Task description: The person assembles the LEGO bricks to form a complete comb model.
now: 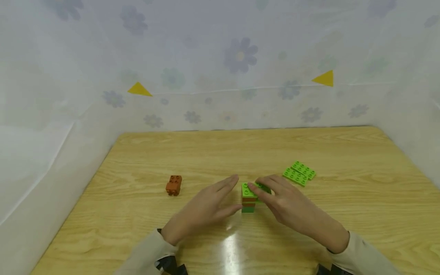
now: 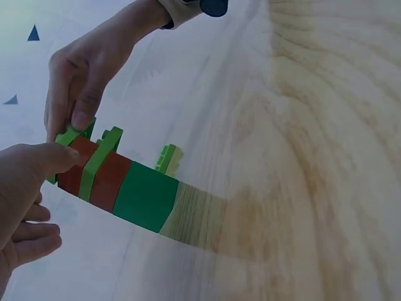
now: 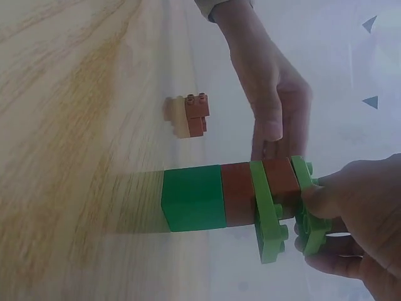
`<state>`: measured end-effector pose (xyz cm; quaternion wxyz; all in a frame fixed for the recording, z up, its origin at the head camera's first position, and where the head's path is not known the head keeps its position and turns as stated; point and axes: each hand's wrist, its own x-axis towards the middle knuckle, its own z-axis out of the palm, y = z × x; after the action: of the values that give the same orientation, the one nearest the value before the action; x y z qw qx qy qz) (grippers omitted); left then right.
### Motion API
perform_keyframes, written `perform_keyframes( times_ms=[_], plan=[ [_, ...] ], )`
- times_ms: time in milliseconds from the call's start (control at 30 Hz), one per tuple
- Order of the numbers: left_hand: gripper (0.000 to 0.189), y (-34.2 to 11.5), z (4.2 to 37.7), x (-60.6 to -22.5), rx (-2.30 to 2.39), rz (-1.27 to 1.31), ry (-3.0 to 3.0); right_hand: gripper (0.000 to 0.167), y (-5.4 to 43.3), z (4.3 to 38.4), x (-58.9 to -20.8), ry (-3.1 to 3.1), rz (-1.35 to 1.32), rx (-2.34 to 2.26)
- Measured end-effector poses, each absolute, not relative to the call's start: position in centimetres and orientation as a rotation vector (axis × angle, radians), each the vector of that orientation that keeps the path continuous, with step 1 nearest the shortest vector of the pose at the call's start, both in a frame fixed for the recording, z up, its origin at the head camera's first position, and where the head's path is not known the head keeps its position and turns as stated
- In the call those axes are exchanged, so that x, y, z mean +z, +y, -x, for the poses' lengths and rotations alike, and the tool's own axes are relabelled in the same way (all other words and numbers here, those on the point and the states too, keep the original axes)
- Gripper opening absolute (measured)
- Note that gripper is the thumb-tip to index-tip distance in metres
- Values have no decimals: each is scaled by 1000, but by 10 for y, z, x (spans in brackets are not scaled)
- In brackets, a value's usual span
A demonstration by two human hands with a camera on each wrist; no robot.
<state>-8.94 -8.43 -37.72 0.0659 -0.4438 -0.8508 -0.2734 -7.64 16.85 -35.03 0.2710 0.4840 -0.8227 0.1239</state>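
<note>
Nearest to you were your pale sleeves (image 1: 148,252), with dark wrist gear (image 1: 170,265) at their cuffs. Beyond them, your left hand (image 1: 209,204) stood at the left of the brick stack (image 1: 248,199), its fingers straight and its grip wide; you held nothing in it, and whether its thumb touched the stack I could not tell. Your right hand (image 1: 290,204) had a narrow grip, thumb and fingers pinching the top light green plate (image 1: 246,190), which jutted out to the right over the stack. The stack itself stood upright on the wooden table (image 1: 206,152), between your hands: a dark green block (image 3: 194,197) at the bottom, then a brown brick (image 3: 239,194), a lower light green plate (image 3: 268,219) also jutting to the right, an upper brown brick (image 3: 281,179) and the plate you pinched. Farther off, to the left, lay brown brickwork (image 1: 174,185) with studs showing, and to the right two loose light green plates (image 1: 297,176) lay side by side. Behind the table's far edge hung a flowered white sheet (image 1: 192,68) bearing a left yellow triangle (image 1: 139,89) and a right yellow triangle (image 1: 325,78)
</note>
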Motion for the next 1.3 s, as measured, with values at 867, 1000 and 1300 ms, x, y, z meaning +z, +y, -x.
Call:
perform_keyframes(
  times_ms=[867, 1000, 1300],
  plan=[
    [60, -63, 73, -379, -376, 1348, -2224, 45, 182, 71, -358, -2158, -1261, 518],
    [59, -65, 74, -379, -397, 1353, -2238, 44, 181, 72, -364, -2146, -1252, 541],
    [62, -66, 74, -383, -409, 1357, -2217, 45, 178, 70, -367, -2154, -1246, 533]
  ],
)
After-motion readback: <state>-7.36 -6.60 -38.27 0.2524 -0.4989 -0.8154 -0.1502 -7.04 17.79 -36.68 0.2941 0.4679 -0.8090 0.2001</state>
